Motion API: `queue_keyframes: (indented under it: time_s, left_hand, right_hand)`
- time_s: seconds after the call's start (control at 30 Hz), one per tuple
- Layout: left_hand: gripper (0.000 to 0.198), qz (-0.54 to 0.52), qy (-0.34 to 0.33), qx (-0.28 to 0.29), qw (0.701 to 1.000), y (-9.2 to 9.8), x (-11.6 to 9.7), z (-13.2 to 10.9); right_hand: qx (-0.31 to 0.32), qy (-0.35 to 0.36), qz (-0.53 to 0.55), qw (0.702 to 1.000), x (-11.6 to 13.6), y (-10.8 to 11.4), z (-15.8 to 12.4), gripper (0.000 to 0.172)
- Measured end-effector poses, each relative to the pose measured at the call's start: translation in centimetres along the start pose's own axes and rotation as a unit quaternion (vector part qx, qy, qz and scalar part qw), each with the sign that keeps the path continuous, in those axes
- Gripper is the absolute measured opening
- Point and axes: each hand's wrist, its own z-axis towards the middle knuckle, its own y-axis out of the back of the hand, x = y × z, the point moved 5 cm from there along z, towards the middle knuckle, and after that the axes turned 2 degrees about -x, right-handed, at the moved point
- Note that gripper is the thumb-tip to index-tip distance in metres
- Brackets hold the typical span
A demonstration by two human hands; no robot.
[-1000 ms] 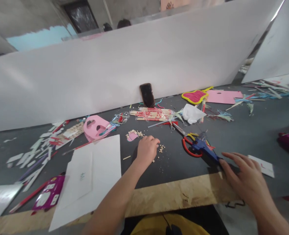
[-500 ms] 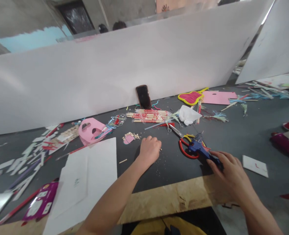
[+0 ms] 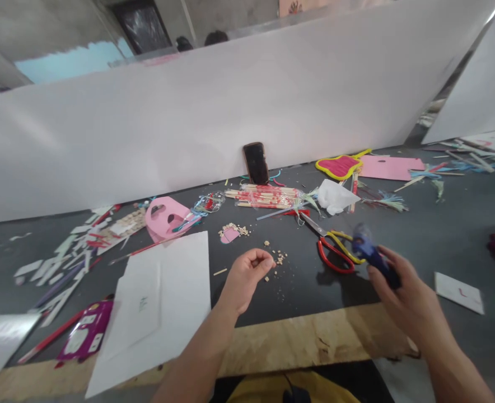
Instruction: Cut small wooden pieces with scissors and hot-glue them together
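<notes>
My right hand (image 3: pixel 402 291) is wrapped round the handle of a blue glue gun (image 3: pixel 371 254), lifted off the dark table and blurred at its front. Near the table's middle, my left hand (image 3: pixel 250 274) has thumb and forefinger pinched together; what is between them, if anything, is too small to make out. Tiny pale wooden bits (image 3: pixel 280 257) lie scattered just beside its fingertips. Scissors (image 3: pixel 335 252) with red and yellow handles rest between my two hands. Farther back, a small pink cutout (image 3: pixel 229 234) has more pale bits heaped around it.
White sheets (image 3: pixel 172 291) lie left of my left arm. A phone (image 3: pixel 256 163) leans on the white partition (image 3: pixel 188 123), behind a bundle of wrapped sticks (image 3: pixel 268 196). A pink mask-like cutout (image 3: pixel 167 217), a purple packet (image 3: pixel 87 330) and a white square (image 3: pixel 458 292) lie around.
My right hand has raised the glue gun from beside the scissors and moved it right. The left hand has turned from knuckles-up to a pinch, uncovering the scattered bits.
</notes>
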Motion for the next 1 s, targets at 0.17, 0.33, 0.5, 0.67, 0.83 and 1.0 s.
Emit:
queue_keyframes:
  time_s: [0.17, 0.33, 0.5, 0.67, 0.83, 1.0]
  left_hand:
    - [0.022, -0.219, 0.060, 0.018, 0.974, 0.2, 1.0, -1.1]
    - [0.021, -0.279, 0.080, 0.019, 0.957, -0.1, 1.2, -2.0]
    - [0.021, -0.319, 0.081, 0.019, 0.944, 0.0, 1.1, -2.8]
    - [0.022, -0.324, 0.084, 0.004, 0.942, 0.3, 1.1, -3.1]
    - [0.023, -0.321, 0.072, -0.002, 0.944, 0.4, 0.9, -3.3]
    - [0.024, -0.309, 0.060, -0.001, 0.949, 0.5, 0.9, -3.3]
  right_hand:
    - [0.045, -0.068, 0.206, 0.975, 1.6, 0.8, -1.0, 0.038]
    - [0.217, -0.048, 0.421, 0.880, 5.6, -1.8, -3.9, 0.032]
    - [0.304, -0.071, 0.477, 0.821, 7.9, -3.7, -7.1, 0.044]
    - [0.287, -0.142, 0.477, 0.818, 8.2, -4.2, -8.3, 0.048]
    - [0.294, -0.175, 0.450, 0.825, 8.0, -4.6, -8.6, 0.051]
    - [0.297, -0.144, 0.422, 0.844, 8.1, -4.4, -8.4, 0.051]
